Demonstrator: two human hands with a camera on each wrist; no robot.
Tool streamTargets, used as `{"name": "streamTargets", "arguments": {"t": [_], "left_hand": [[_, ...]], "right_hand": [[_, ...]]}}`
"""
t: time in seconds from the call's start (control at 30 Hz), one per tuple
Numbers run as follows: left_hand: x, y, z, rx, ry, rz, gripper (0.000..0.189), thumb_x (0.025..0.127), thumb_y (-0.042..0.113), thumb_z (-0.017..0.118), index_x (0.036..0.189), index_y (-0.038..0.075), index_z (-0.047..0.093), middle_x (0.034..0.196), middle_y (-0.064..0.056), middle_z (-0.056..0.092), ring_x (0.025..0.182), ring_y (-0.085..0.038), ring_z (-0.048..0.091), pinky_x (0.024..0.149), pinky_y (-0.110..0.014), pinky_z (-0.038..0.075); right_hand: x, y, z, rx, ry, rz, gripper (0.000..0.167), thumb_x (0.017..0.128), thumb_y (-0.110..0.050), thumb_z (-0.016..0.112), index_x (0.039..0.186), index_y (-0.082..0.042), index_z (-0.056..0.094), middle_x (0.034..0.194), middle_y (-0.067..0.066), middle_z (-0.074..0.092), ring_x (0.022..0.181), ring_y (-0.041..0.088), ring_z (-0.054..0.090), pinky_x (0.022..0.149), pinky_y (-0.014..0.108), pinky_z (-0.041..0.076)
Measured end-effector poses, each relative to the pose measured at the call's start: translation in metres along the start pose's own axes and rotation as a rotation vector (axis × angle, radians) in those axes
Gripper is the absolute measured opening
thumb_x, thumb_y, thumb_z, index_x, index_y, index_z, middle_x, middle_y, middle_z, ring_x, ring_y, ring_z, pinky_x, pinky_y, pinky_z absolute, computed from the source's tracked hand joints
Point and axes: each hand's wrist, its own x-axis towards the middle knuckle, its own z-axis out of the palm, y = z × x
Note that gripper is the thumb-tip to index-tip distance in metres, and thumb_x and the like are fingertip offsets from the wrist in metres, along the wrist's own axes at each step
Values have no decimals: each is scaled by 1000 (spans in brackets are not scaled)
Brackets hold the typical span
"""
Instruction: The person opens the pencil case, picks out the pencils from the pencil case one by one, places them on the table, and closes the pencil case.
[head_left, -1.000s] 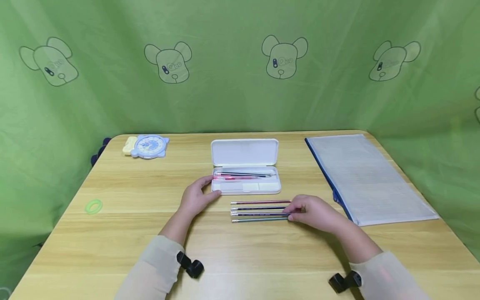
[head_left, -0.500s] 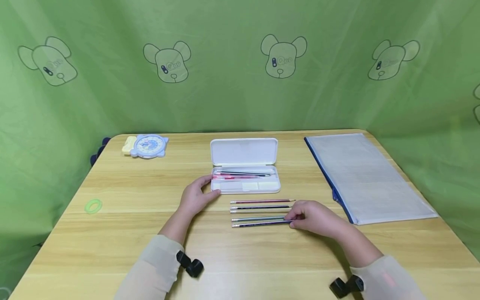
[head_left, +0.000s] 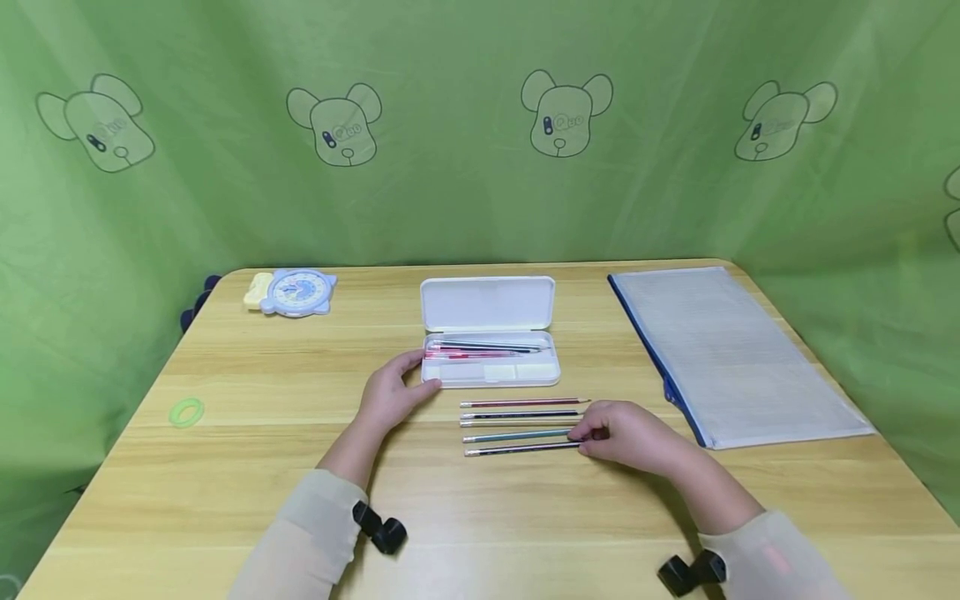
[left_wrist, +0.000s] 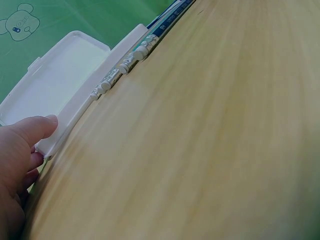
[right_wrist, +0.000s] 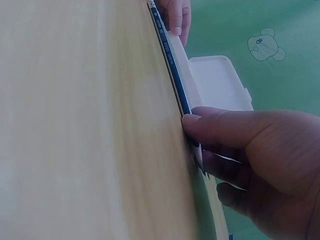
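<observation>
Shifted dark pencil (head_left: 521, 448) past teal pencil (head_left: 517, 436) to the near side of the other pencils (head_left: 517, 414) within the last second; probably mid-sort. On or just above the surface (head_left: 480, 517), can't tell which, in front of the pencil case (head_left: 487, 305). Long axis roughly left-right, eraser left, tip right. Pinched near tip by fingers of right hand (head_left: 633, 433); case gripped at left end by left hand (head_left: 392, 394).

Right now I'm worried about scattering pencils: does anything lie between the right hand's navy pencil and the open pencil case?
Yes, other pencils lie between them, from the teal pencil by the navy pencil to the dark red pencil nearest the pencil case.
</observation>
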Motion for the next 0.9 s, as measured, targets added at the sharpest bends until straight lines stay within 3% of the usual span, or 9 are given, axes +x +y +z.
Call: {"name": "streamTargets", "arguments": {"t": [0.3, 0.43, 0.77, 0.9], "left_hand": [[0, -1, 0, 3, -1, 2, 64, 84, 32, 76, 139, 7, 54, 142, -12, 56, 139, -30, 45, 120, -45, 33], [-1, -1, 0, 5, -3, 5, 65, 84, 32, 75, 139, 6, 53, 142, -12, 56, 139, -31, 45, 120, -45, 33], [0, -1, -1, 2, -1, 2, 65, 84, 32, 75, 139, 7, 53, 142, -12, 56, 139, -30, 45, 120, -44, 33], [0, 0, -1, 2, 0, 4, 64, 84, 31, 75, 139, 7, 53, 143, -12, 56, 139, -31, 45, 120, -45, 33]], "right_hand": [[2, -1, -1, 6, 31, 21, 12, 84, -17, 75, 96, -20, 77, 95, -9, 71, 88, 7, 63, 79, 27, 55], [9, -2, -6, 53, 67, 34, 14, 86, -17, 74, 99, -16, 76, 93, -6, 70, 83, 6, 60, 74, 25, 53], [52, 0, -25, 63, 186, 91, 23, 92, -16, 67, 112, -7, 72, 93, 3, 69, 86, 15, 59, 72, 27, 51], [74, -2, -28, 73, 190, 128, 25, 93, -18, 65, 115, -7, 71, 100, 7, 69, 91, 19, 60, 77, 31, 52]]}}
